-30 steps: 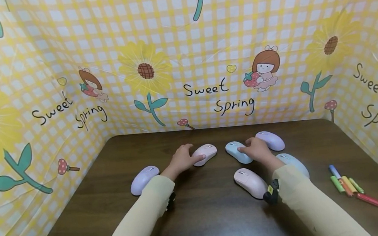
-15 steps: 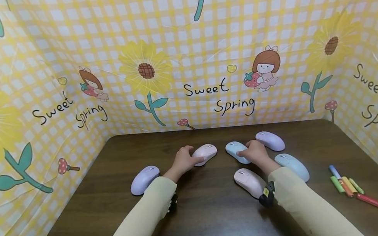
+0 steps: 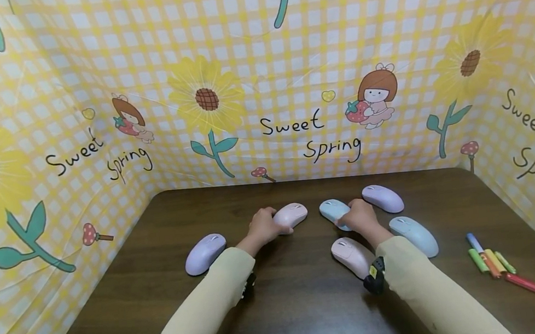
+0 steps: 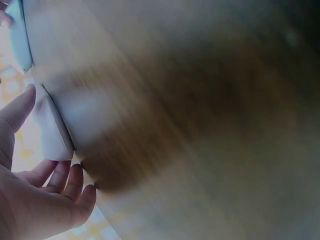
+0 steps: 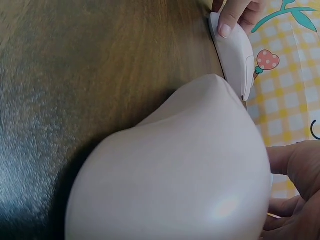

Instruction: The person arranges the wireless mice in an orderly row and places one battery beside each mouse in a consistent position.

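Note:
In the head view my left hand (image 3: pixel 264 226) grips the rear of a pink computer mouse (image 3: pixel 292 215), thumb on its near side and fingers round the far side. The left wrist view shows thumb and curled fingers about that mouse (image 4: pixel 52 130). My right hand (image 3: pixel 361 218) holds a small light-blue mouse (image 3: pixel 333 210) between thumb and fingers; in the right wrist view that mouse is mostly hidden behind a second pink mouse (image 5: pixel 175 180). This second pink mouse (image 3: pixel 349 254) lies under my right wrist. Both held mice appear to rest on the table.
On the brown table (image 3: pixel 294 318) lie a lilac mouse (image 3: pixel 205 254) at left, another lilac mouse (image 3: pixel 383 198) at the back right, and a larger light-blue mouse (image 3: pixel 414 235) by my right forearm. Several coloured pens (image 3: pixel 493 262) lie far right. Checked cloth (image 3: pixel 257 80) walls surround the table.
My left hand has shifted slightly right, closing on the pink mouse. My right hand has moved slightly left and closed round the small light-blue mouse. The mice have barely moved.

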`<action>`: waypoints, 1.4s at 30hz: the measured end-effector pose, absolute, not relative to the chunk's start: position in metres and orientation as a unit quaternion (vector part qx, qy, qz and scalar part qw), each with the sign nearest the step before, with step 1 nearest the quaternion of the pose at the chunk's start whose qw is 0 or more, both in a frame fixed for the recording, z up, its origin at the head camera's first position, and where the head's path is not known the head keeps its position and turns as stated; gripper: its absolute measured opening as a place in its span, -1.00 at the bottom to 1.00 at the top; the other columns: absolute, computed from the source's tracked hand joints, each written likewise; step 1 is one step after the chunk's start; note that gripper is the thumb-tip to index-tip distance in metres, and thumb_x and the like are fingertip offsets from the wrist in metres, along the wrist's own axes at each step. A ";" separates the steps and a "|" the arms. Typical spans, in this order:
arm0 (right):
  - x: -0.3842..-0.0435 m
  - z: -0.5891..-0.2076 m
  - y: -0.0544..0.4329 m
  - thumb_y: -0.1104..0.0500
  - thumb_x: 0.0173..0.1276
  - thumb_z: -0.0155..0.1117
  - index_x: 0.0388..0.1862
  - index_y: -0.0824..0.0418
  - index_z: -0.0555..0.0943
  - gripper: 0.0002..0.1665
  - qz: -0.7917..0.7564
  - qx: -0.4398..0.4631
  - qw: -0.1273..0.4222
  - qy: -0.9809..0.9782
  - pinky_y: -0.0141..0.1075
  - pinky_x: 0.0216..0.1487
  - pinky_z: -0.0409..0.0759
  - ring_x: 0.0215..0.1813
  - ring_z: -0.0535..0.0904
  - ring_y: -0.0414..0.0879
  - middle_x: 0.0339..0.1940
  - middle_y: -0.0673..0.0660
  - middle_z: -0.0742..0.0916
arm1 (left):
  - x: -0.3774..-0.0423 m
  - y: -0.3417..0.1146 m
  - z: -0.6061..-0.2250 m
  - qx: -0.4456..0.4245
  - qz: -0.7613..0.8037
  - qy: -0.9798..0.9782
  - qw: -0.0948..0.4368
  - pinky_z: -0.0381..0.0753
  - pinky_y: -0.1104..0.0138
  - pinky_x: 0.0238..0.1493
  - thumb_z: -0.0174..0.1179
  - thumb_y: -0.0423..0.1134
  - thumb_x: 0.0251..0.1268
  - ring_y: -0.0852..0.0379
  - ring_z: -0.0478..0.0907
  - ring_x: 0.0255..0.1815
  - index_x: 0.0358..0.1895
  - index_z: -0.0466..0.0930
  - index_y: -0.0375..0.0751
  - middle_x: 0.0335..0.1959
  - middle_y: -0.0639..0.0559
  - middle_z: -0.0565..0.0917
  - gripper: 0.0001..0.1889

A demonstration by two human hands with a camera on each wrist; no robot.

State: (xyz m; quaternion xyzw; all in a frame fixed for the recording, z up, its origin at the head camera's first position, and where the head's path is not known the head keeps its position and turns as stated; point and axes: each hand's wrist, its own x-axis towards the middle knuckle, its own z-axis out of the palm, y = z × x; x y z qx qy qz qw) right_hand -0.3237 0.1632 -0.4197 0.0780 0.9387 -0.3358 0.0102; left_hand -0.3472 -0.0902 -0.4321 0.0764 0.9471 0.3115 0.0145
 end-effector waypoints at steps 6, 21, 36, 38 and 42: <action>-0.322 -0.418 0.161 0.11 0.01 0.55 0.08 0.57 0.50 -0.23 -0.332 0.084 0.012 0.939 -0.02 0.06 0.48 0.01 0.53 0.22 0.01 0.44 0.63 | -0.348 -0.088 -0.435 0.073 0.288 0.955 0.007 0.38 -0.02 0.06 0.54 0.00 -0.09 -0.17 0.47 0.08 0.15 0.54 -0.34 0.06 -0.19 0.59 -0.27; -0.322 -0.419 0.162 0.10 0.02 0.55 0.10 0.55 0.49 -0.23 -0.337 0.091 0.017 0.937 -0.03 0.02 0.50 -0.03 0.54 0.19 0.01 0.42 0.63 | -0.349 -0.084 -0.437 0.073 0.290 0.954 -0.007 0.48 0.10 0.01 0.55 -0.09 -0.12 -0.13 0.50 -0.03 0.01 0.57 -0.43 -0.09 -0.20 0.62 -0.36; -0.322 -0.417 0.162 0.11 0.06 0.54 0.14 0.55 0.47 -0.23 -0.337 0.096 0.026 0.936 -0.01 0.07 0.48 0.01 0.53 0.19 0.05 0.43 0.61 | -0.350 -0.083 -0.433 0.036 0.322 0.945 -0.036 0.51 0.08 -0.02 0.54 -0.11 -0.13 -0.14 0.51 -0.08 -0.03 0.58 -0.42 -0.14 -0.21 0.61 -0.40; -0.322 -0.417 0.162 0.11 0.06 0.54 0.16 0.55 0.46 -0.20 -0.338 0.097 0.028 0.936 -0.01 0.09 0.47 0.03 0.52 0.20 0.07 0.44 0.60 | -0.351 -0.084 -0.431 0.027 0.333 0.942 -0.046 0.51 0.08 -0.01 0.54 -0.12 -0.11 -0.16 0.52 -0.07 -0.03 0.58 -0.42 -0.13 -0.22 0.60 -0.41; -0.321 -0.416 0.161 0.11 0.06 0.54 0.20 0.54 0.44 -0.18 -0.339 0.102 0.029 0.935 0.00 0.11 0.46 0.07 0.51 0.21 0.11 0.44 0.58 | -0.356 -0.087 -0.427 0.005 0.344 0.936 -0.074 0.52 0.08 0.00 0.53 -0.11 -0.10 -0.17 0.53 -0.04 -0.01 0.58 -0.43 -0.11 -0.24 0.60 -0.40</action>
